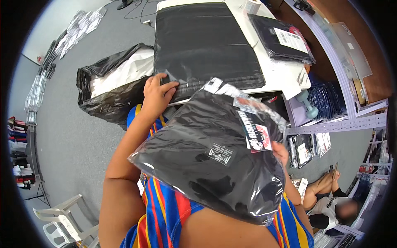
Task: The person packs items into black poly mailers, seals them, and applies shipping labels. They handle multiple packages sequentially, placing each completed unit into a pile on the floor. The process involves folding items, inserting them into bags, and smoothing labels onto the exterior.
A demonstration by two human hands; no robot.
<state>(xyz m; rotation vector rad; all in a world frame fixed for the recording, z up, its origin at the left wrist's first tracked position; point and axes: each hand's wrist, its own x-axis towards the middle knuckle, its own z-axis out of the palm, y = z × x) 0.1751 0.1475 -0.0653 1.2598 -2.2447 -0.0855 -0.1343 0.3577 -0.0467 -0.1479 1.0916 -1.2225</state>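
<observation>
My right hand point(280, 152) grips the right edge of a clear plastic bag with a folded black garment point(198, 148) in it, held tilted above my lap. A printed hang tag point(259, 133) and a woven label show through the plastic. My left hand point(159, 91) rests, fingers spread, on the near left corner of a stack of black plastic mailing bags point(207, 43). That stack lies on a white table point(269, 69). At the table's right lies another bagged black garment point(279, 38) with a white shipping label point(290, 40) on top.
A black bin bag of white paper point(121, 71) stands left of the table. A label roll point(252, 6) sits at the far edge. Shelving with a dumbbell point(307, 104) is at right. A person point(332, 204) sits on the floor, lower right. Plastic chairs point(66, 217) stand lower left.
</observation>
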